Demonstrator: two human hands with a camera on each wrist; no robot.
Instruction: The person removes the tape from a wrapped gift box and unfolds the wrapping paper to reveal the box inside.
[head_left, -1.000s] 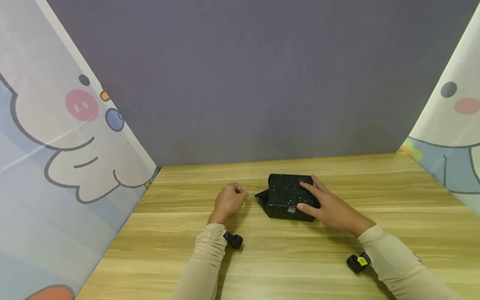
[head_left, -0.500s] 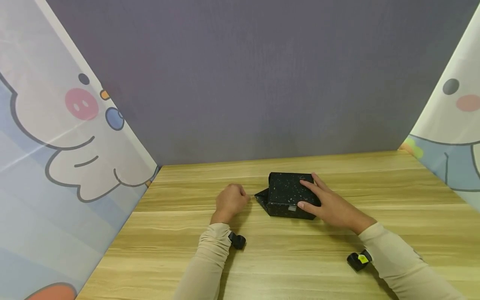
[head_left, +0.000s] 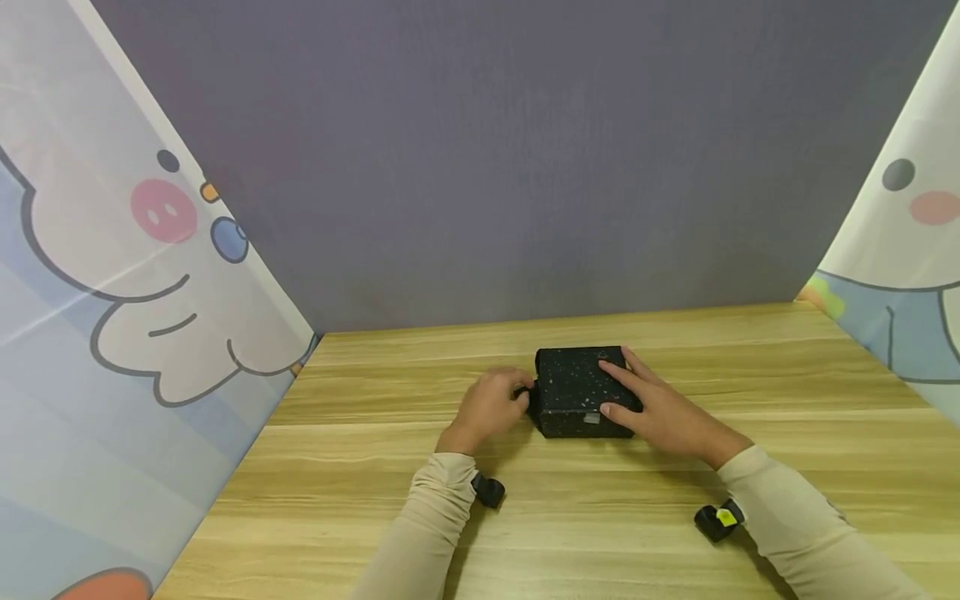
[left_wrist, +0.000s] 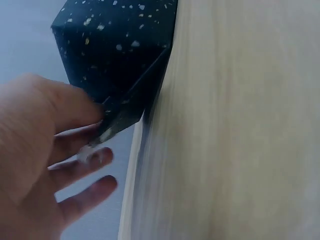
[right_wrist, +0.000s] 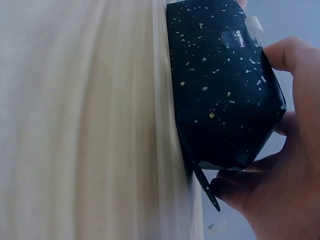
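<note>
From my station I saw a grey wall (head_left: 525,167) filling the top of the head view, with a wooden table (head_left: 600,533) across the bottom. On it, just right of centre, lay a black speckled box (head_left: 573,379). The right hand (head_left: 660,412) gripped its right end, thumb on top; the left hand (head_left: 491,408) pinched the flap (left_wrist: 127,112) at its left end. I made out shiny tape (head_left: 592,418) on the near side.

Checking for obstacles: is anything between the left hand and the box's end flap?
Nothing visible blocks it: the left hand appears to pinch the end flap of the black box. A translucent scrap, perhaps tape, shows by the flap's tip.
</note>
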